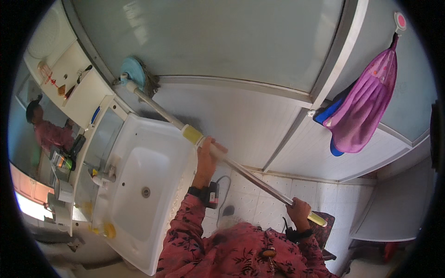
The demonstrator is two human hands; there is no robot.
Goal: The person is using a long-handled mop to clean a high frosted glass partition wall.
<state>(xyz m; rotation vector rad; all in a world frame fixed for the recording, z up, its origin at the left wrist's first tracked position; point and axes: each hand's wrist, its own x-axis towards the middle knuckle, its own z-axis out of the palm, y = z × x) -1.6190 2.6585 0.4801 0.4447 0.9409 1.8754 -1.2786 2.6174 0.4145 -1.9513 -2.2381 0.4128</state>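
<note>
A long-handled mop [252, 174] slants across the view, from the glass panel at the upper left down to the lower right. Its round blue head [133, 70] with grey strands is raised against the panel's frame, beyond the sink. My left hand [208, 160] is wrapped round the pole just below a yellow-green collar. Lower down, near the yellow end cap, my right hand [299, 213] grips the same pole. Both hands are closed, and the pole runs over the sink's right edge.
A white sink [183, 187] lies left of my left arm, with a tap [107, 176] on its left. A mirrored cabinet [88, 109] holds small items. Pink and blue cloths [359, 106] hang from a hook at the right. A grey cable [225, 194] lies on white floor tiles.
</note>
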